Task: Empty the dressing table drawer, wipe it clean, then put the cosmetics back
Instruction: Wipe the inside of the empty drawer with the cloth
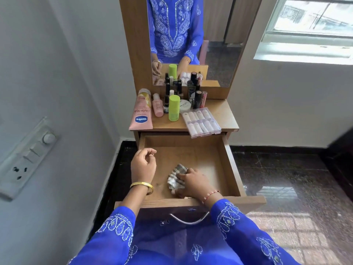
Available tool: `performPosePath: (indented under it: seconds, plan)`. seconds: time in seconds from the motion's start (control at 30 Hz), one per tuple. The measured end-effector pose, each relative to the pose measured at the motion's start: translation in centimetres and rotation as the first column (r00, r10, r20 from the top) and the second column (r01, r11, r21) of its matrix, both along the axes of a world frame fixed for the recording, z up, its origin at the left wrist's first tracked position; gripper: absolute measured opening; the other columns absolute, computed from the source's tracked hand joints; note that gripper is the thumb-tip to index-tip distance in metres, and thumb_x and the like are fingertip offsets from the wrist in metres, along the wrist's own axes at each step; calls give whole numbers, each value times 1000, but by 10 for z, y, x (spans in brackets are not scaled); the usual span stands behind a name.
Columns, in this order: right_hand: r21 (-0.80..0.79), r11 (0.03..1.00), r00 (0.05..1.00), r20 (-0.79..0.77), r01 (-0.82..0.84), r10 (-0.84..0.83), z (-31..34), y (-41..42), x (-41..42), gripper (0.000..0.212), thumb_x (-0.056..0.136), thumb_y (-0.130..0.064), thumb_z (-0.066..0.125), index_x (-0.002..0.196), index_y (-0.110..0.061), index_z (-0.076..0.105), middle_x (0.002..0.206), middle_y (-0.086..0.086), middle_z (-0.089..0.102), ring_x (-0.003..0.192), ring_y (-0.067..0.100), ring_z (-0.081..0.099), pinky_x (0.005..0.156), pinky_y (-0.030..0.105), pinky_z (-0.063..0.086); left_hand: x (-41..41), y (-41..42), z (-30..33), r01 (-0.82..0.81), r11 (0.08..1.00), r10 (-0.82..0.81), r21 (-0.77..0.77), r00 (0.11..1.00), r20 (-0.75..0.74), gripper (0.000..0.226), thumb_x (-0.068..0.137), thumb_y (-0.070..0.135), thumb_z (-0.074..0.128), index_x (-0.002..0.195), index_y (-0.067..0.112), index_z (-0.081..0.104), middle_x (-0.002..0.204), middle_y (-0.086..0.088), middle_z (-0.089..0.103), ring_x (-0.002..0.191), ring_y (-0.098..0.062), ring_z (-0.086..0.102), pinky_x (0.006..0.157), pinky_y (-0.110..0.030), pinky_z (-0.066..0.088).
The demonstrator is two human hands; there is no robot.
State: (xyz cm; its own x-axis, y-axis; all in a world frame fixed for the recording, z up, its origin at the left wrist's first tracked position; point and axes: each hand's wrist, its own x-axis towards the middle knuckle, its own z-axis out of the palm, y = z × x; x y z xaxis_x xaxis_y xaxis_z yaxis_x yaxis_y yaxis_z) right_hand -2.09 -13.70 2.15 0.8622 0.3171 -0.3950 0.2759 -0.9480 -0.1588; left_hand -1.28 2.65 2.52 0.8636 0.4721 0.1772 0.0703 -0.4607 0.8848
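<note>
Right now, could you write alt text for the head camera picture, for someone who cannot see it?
A person's right hand presses a crumpled cloth onto the floor of an open wooden drawer, the left hand hovering loosely. Cosmetics stand on the dressing table top before a mirror.

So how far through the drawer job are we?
Emptying looks done: the drawer holds only the cloth, and the cosmetics stand on the tabletop. Wiping is in hand: the right hand grips the cloth on the drawer floor, and the left hand hovers. Putting the cosmetics back remains.
</note>
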Motion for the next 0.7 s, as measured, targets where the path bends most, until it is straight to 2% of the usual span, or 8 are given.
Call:
performPosePath:
  seconds: [0.07, 0.17, 0.23, 0.33, 0.47, 0.57, 0.63, 0.7]
  plan:
    - [0, 1000, 1000, -1, 8, -8, -2, -1, 1, 55, 87, -55, 47, 134, -28, 44, 132, 10, 46, 124, 28, 42, 98, 39, 40, 0, 0, -1, 5, 1000, -5, 2, 1000, -21, 25, 78, -4, 49, 78, 16, 65, 87, 4, 60, 78, -13, 57, 72, -20, 40]
    - [-35, 997, 998, 14, 62, -62, -6, -8, 9, 46, 96, -30, 40, 141, -24, 34, 137, 15, 42, 124, 33, 43, 98, 41, 42, -1, 0, 1, 39, 998, -38, 55, 999, -25, 24, 77, -6, 49, 82, 11, 66, 88, 1, 59, 84, -19, 59, 74, -23, 41]
    - [-95, 982, 986, 18, 165, -164, -5, -18, 20, 47, 97, -19, 34, 143, -20, 29, 139, 18, 38, 125, 35, 42, 100, 44, 41, -2, 0, 2, 47, 993, -44, 111, 999, -28, 24, 78, -5, 50, 89, 7, 67, 94, -5, 61, 93, -22, 59, 79, -25, 43]
    - [-184, 919, 937, 77, 350, -341, 2, -35, 40, 43, 96, -15, 33, 139, -13, 39, 143, 17, 31, 130, 34, 34, 103, 46, 37, -2, 2, 0, 16, 988, -5, 152, 998, -69, 29, 81, -2, 50, 105, 8, 63, 113, -11, 58, 109, -27, 53, 92, -32, 43]
    - [-98, 874, 878, 100, 476, -468, 2, -41, 55, 38, 96, -11, 41, 131, 0, 46, 142, 19, 27, 126, 38, 38, 101, 45, 40, -1, 7, -1, -62, 998, 68, 31, 969, -236, 46, 88, 6, 47, 134, 11, 42, 140, -11, 43, 126, -27, 44, 100, -35, 36]
    - [-12, 876, 874, 73, 482, -480, -2, -36, 63, 42, 92, -19, 55, 126, 4, 48, 136, 21, 32, 118, 38, 50, 98, 41, 43, 0, 8, -3, -65, 998, 56, -13, 929, -365, 51, 94, 13, 38, 144, 17, 26, 146, -6, 39, 118, -32, 52, 97, -40, 44]
    - [53, 876, 874, 62, 479, -481, -6, -32, 71, 38, 92, -14, 49, 126, 4, 49, 135, 22, 34, 115, 38, 53, 98, 40, 43, -1, 8, -5, -82, 996, 68, -19, 917, -392, 52, 94, 10, 36, 144, 20, 26, 140, -8, 46, 104, -34, 59, 84, -38, 50]
    - [90, 879, 878, 56, 469, -475, -8, -24, 76, 37, 94, -10, 40, 127, 5, 47, 135, 23, 38, 117, 38, 52, 102, 41, 39, 0, 9, -6, -124, 992, 99, -38, 913, -395, 54, 92, 4, 35, 143, 21, 30, 135, -9, 52, 97, -32, 61, 72, -31, 46]
